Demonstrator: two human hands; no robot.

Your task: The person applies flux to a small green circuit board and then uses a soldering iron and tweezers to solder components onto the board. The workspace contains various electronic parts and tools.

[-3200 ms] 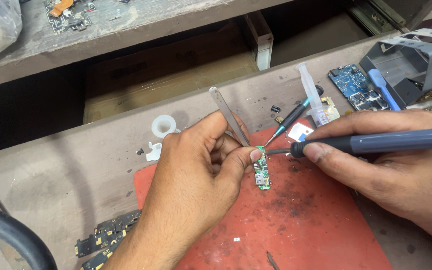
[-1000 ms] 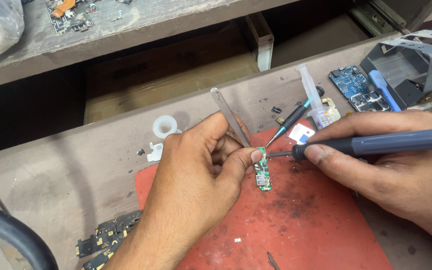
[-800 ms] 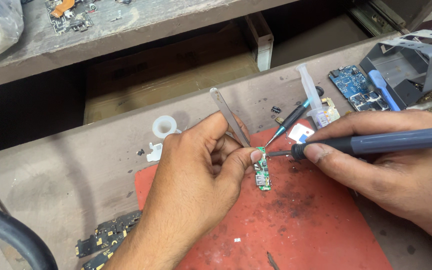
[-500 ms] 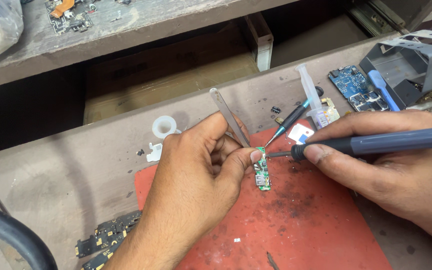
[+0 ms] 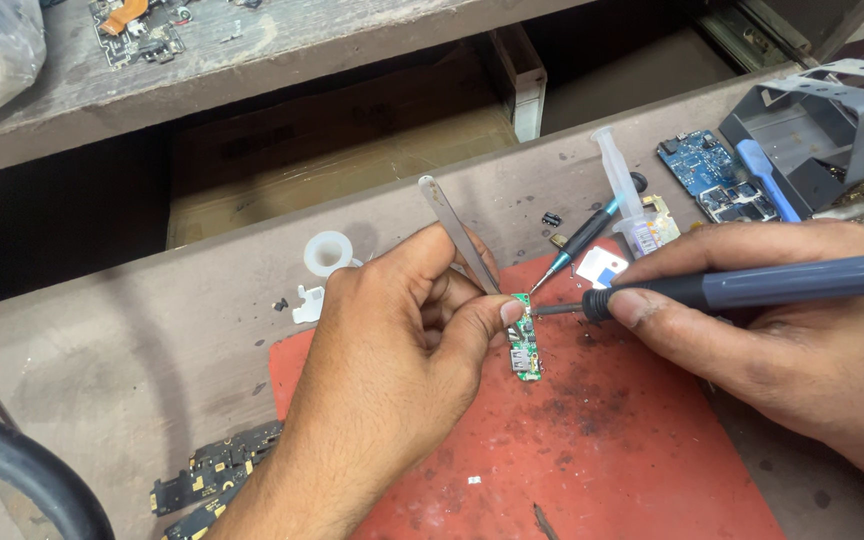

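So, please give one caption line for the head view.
Left hand holds tweezers on a small green circuit board; right hand brings a soldering iron to it.

Iron tip [image 5: 552, 310] edged slightly nearer board [image 5: 524, 340], then back; hands' grips unchanged.

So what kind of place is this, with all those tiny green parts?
Probably an electronics repair bench. The right hand holds a soldering iron to a small green circuit board on a red mat, with a blue circuit board nearby.
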